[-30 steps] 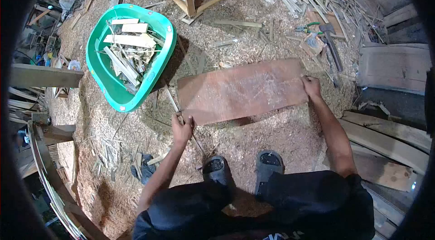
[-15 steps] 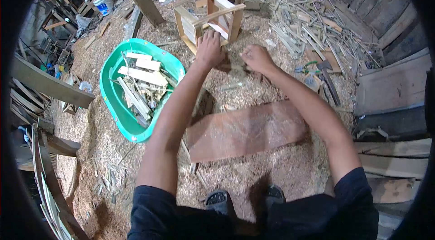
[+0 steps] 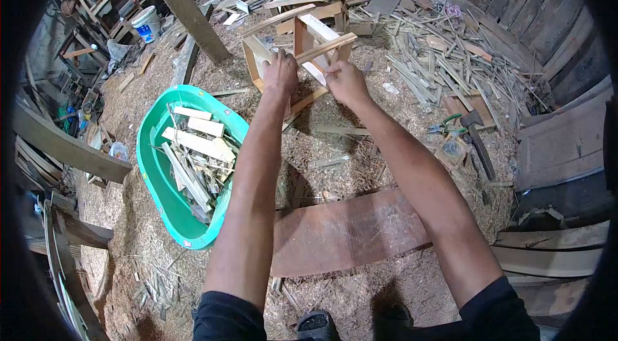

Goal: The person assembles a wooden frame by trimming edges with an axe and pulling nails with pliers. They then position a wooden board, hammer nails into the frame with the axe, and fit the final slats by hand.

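A small wooden frame [image 3: 327, 49], with slats and pale panels, stands tilted on the shavings in front of me. My left hand [image 3: 280, 73] is closed on its near left part, fingers curled over the wood. Closed against the frame's near right side is my right hand [image 3: 348, 83], thumb and fingers pinching near a pale panel. Exactly which pieces the fingers grip is partly hidden. Between me and the frame, a reddish-brown board [image 3: 347, 233] lies flat on the ground.
Left of my arm sits a green tub [image 3: 161, 202] holding wood offcuts. On the right lie a hatchet [image 3: 477, 141], green-handled pliers [image 3: 444, 126] and a heap of thin wood strips [image 3: 428, 74]. A slanting post [image 3: 183, 9] rises behind the tub.
My right hand, earlier apart from the frame, has come left onto it. The frame has tilted and shifted slightly, with my left hand still on it. The view has also shifted.
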Demonstrator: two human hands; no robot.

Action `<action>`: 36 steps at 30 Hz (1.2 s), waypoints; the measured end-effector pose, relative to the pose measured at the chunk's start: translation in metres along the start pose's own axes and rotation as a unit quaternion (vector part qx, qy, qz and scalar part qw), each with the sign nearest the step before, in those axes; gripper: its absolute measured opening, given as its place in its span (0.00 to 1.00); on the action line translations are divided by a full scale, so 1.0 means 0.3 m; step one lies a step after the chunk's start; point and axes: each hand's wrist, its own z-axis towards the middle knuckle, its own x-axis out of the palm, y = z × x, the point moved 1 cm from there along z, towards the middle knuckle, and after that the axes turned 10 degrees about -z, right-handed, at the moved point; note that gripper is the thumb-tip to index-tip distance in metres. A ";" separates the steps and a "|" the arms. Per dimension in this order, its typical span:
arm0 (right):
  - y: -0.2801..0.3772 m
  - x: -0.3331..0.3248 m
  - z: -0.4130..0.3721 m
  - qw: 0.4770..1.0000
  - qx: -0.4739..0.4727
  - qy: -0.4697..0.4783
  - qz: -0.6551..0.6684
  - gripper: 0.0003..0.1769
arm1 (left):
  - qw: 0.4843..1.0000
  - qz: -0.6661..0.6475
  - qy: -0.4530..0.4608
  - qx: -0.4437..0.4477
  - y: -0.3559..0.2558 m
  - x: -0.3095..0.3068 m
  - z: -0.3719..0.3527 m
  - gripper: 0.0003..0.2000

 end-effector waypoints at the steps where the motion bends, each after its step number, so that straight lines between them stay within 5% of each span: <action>1: -0.016 0.001 0.000 1.000 0.004 0.001 0.008 0.12 | 1.000 -0.012 0.002 0.009 -0.007 -0.006 -0.002 0.15; 7: -0.101 -0.042 0.022 0.998 -0.046 -0.036 -0.015 0.13 | 0.990 -0.090 -0.107 0.020 0.060 -0.094 0.087 0.12; 11: -0.071 -0.146 0.041 0.995 -0.006 -0.096 -0.013 0.23 | 0.975 -0.192 -0.070 0.088 0.057 -0.283 0.127 0.14; 12: -0.070 -0.200 0.050 0.999 0.007 -0.049 -0.003 0.29 | 0.968 -0.228 -0.060 0.082 0.053 -0.314 0.123 0.15; 15: -0.017 -0.368 0.022 0.992 -0.069 -0.096 -0.049 0.33 | 0.955 -0.276 -0.029 0.107 0.039 -0.408 0.039 0.17; 19: 0.063 -0.517 -0.028 0.949 -0.245 0.006 -0.196 0.42 | 0.923 -0.378 0.010 0.069 -0.056 -0.501 -0.198 0.14; 21: 0.134 -0.598 -0.108 0.908 -0.264 0.083 -0.313 0.40 | 0.906 -0.416 0.078 0.018 -0.135 -0.567 -0.312 0.13; 22: 0.120 -0.605 -0.113 0.877 -0.298 0.110 -0.360 0.39 | 0.846 -0.517 0.126 -0.011 -0.141 -0.546 -0.354 0.12; 23: 0.095 -0.602 -0.138 0.840 -0.333 0.141 -0.405 0.38 | 0.838 -0.528 0.134 0.015 -0.151 -0.528 -0.397 0.13; 24: 0.128 -0.643 -0.199 0.866 -0.310 0.202 -0.336 0.23 | 0.829 -0.540 0.142 0.037 -0.182 -0.558 -0.457 0.14; 26: 0.151 -0.674 -0.305 0.839 -0.309 0.227 -0.386 0.17 | 0.829 -0.535 0.115 0.116 -0.207 -0.561 -0.566 0.14; 28: 0.128 -0.682 -0.393 0.830 -0.348 0.190 -0.392 0.09 | 0.849 -0.495 0.108 0.149 -0.203 -0.560 -0.651 0.14; 33: 0.075 -0.673 -0.639 0.822 -0.374 0.159 -0.400 0.10 | 0.835 -0.488 0.057 0.248 -0.231 -0.515 -0.870 0.16; 36: 0.071 -0.673 -0.713 0.814 -0.384 0.120 -0.418 0.10 | 0.868 -0.431 0.021 0.247 -0.248 -0.520 -0.952 0.17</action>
